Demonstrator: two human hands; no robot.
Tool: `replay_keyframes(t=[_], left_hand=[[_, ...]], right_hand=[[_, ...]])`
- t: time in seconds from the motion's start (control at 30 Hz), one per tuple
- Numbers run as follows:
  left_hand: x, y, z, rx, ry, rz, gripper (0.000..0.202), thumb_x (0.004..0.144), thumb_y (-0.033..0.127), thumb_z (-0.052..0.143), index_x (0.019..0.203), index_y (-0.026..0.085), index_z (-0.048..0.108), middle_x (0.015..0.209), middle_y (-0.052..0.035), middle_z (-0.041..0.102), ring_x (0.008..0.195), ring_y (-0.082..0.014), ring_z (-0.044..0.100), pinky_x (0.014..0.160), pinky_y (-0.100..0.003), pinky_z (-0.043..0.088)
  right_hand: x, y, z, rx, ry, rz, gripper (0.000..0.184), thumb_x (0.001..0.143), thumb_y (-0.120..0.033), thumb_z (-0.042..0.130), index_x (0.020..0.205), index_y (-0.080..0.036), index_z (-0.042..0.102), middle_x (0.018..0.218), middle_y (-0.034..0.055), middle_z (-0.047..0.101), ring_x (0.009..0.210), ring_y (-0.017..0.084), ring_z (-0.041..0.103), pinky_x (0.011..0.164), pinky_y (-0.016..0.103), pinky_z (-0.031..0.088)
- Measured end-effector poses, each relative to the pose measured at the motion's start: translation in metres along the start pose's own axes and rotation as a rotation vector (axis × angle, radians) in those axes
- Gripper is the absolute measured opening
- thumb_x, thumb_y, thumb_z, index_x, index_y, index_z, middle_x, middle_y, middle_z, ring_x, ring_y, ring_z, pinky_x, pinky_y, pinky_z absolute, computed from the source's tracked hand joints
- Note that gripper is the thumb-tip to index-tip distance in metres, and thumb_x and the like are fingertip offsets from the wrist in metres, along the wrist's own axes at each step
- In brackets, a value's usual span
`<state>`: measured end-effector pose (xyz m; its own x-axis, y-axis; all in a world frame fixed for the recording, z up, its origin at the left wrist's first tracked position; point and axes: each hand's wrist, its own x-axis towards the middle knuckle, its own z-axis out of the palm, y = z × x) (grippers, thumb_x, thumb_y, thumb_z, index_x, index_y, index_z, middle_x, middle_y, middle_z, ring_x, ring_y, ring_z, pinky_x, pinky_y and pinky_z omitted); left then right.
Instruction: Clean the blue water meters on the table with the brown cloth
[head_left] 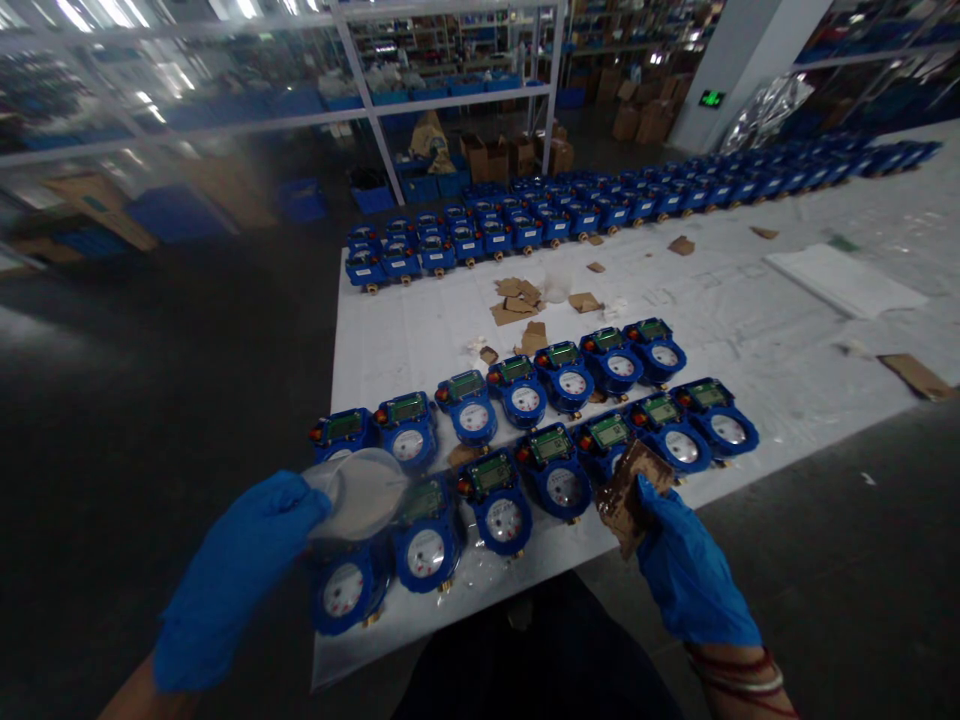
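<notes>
Both hands wear blue gloves. My left hand (pixel 247 570) is closed on a round translucent plastic lid (pixel 360 492), held over the nearest blue water meters (pixel 424 545). My right hand (pixel 686 575) grips a brown piece of cardboard (pixel 628 492) just above the front edge of the white sheet (pixel 420 340). Two rows of blue meters with white dials and green screens (pixel 566 380) lie in front of me on the sheet.
Many more blue meters (pixel 600 210) line the far edge of the white sheet. Torn cardboard scraps (pixel 517 298) lie mid-sheet, and one bigger piece (pixel 916 376) at the right edge. Cardboard boxes (pixel 510 155) and blue crates (pixel 304 200) stand behind. Dark floor surrounds the sheet.
</notes>
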<state>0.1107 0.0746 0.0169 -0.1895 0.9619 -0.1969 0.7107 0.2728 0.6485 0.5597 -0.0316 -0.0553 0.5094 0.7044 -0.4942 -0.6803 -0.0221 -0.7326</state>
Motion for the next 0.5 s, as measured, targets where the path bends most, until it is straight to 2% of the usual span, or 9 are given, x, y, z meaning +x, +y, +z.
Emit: replay_keyframes(t=[0.17,0.3,0.5], left_hand=[[-0.0040,0.0058,-0.0006,-0.012,0.004,-0.050,0.042,0.070,0.071,0.067,0.063,0.030,0.062,0.066,0.0048,0.061,0.068,-0.0217,0.056,0.067,-0.037,0.047],[-0.0033,0.0080,-0.0014,-0.006,-0.003,-0.056,0.040,0.068,0.070,0.066,0.062,0.031,0.062,0.066,0.0045,0.061,0.068,-0.0220,0.057,0.067,-0.037,0.048],[-0.0031,0.0091,-0.0009,-0.014,0.002,-0.050,0.040,0.069,0.070,0.066,0.062,0.031,0.060,0.066,0.0057,0.058,0.068,-0.0205,0.055,0.067,-0.036,0.046]], right_hand=[[-0.0008,-0.0016,0.0021,0.020,-0.005,0.022,0.054,0.072,-0.045,0.117,0.119,-0.032,0.096,0.126,0.0041,0.099,0.106,0.030,0.098,0.085,0.033,0.084],[-0.0016,-0.0013,0.0008,0.046,-0.021,0.014,0.050,0.077,-0.041,0.115,0.122,-0.033,0.096,0.126,0.0024,0.099,0.109,0.027,0.098,0.088,0.030,0.083],[-0.0003,0.0000,-0.0018,0.029,-0.014,0.009,0.053,0.077,-0.042,0.114,0.126,-0.033,0.095,0.129,0.0037,0.099,0.112,0.030,0.098,0.087,0.032,0.083]])
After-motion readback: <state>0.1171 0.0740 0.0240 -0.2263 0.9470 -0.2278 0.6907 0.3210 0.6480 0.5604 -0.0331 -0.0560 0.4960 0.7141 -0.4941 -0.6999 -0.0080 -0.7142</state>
